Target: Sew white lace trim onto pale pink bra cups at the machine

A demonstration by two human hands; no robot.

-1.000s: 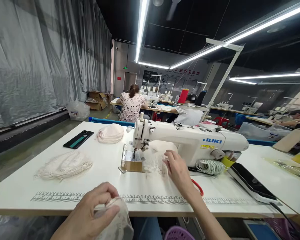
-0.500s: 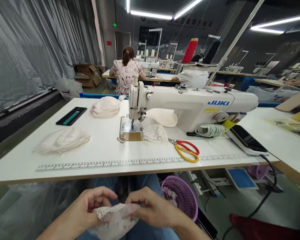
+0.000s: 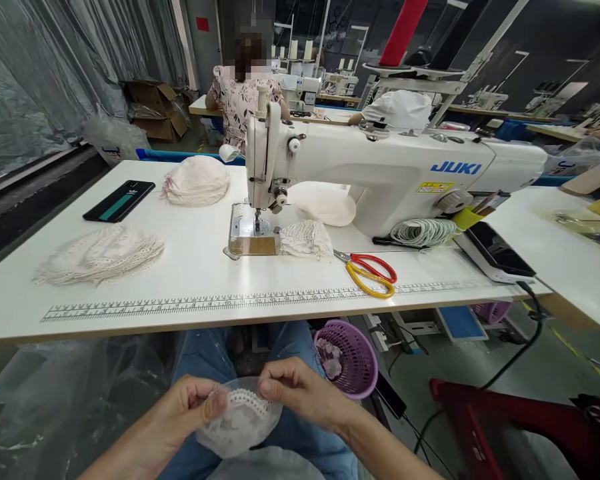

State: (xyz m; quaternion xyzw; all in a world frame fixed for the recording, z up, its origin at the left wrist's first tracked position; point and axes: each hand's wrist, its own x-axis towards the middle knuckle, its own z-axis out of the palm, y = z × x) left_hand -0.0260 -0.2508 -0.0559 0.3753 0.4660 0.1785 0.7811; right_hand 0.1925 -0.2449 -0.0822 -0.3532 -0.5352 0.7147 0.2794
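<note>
Clerk: Nearest first; what do you have at your lap?
Checker: One see-through pale piece with a lace band [image 3: 240,417], held up over your lap, in front of the table edge; your left hand [image 3: 193,403] pinches its left side, thumb laid on top; your right hand [image 3: 295,392] pinches its upper right edge between thumb and fingers; both grips narrow, the piece spread between them.
Clerk: Under and beside it?
Checker: Your blue jeans [image 3: 185,363]; more sheer pale material [image 3: 270,465] at the bottom edge (its outline is cut off); to the right of your knee, a purple basket [image 3: 363,365] with pale scraps inside.
Clerk: On your table [image 3: 190,277]?
Checker: A printed ruler strip [image 3: 225,302] along the near edge; scissors [image 3: 373,275], one handle red, one yellow; to the left, a heap of lace-edged pieces [image 3: 100,257]; a lace piece [image 3: 307,239] just right of the needle plate; a white JUKI sewing machine [image 3: 380,150]; a coil of pale cord [image 3: 423,233] by its base; a dark phone [image 3: 120,201]; a second pale heap [image 3: 197,180].
Clerk: Beyond?
Checker: A person in a floral top [image 3: 233,100], back to you; cardboard boxes [image 3: 153,110] by the curtain [image 3: 70,60].
</note>
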